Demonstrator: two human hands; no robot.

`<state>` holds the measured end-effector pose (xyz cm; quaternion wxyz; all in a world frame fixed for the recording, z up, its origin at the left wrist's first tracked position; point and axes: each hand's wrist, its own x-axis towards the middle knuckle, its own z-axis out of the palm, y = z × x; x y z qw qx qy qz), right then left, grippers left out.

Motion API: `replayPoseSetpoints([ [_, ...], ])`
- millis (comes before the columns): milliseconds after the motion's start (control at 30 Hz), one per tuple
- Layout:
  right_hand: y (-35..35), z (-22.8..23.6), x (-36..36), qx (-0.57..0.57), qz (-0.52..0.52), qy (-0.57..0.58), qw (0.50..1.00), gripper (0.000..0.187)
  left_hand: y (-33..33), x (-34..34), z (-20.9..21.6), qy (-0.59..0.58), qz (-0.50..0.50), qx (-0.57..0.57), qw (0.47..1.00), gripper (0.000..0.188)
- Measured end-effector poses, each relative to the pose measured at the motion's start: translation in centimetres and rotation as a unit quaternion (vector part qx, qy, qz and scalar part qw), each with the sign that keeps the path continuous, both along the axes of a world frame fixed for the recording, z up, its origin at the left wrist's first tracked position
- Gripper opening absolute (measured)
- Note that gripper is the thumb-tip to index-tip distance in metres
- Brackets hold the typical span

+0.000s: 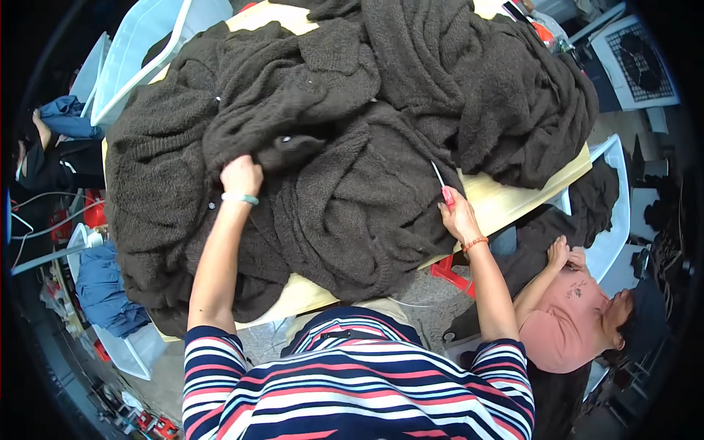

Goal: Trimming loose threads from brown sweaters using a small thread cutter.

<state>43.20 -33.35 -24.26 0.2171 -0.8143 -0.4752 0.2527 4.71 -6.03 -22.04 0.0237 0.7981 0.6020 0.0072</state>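
Dark brown knit garments (pixel 359 213) lie heaped in front of me, made of a fuzzy, thick fabric. My left hand (pixel 243 178) is closed on a bunched fold of a brown knit garment (pixel 286 110) at the left of the heap. Beside that fold a small shiny round spot, perhaps a button, shows on the fabric. In my right hand (pixel 460 218) is a red-handled tool (pixel 447 193) with a thin, pointed metal blade; its exact kind is unclear. The blade points up and left, over the edge of the heap.
Under the garments is a pale wooden table (pixel 491 202). A white bin (pixel 139 59) stands at the far left, another bin (pixel 622 213) with dark cloth at the right. Blue cloth (pixel 110 290) fills a bin at the lower left. A person in pink (pixel 561 323) sits close by on the right.
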Motion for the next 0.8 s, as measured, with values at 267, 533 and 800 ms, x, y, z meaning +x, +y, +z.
replayPoseSetpoints([
  [267, 3.8, 5.6, -5.2, 0.036, 0.013, 0.116, 0.992, 0.030, -18.0, 3.5, -1.2, -0.118, 0.018, -0.037, 0.992, 0.079],
  [533, 10.9, 1.4, -8.1, 0.087, 0.014, 0.152, 0.984, 0.030, -25.2, 4.7, -4.1, -0.156, -0.421, -0.271, 0.851, 0.014],
  [800, 11.9, 2.5, -15.7, -0.034, 0.168, 0.176, 0.969, 0.057, -26.5, 5.0, -5.2, -0.282, -0.437, -0.273, 0.809, 0.032],
])
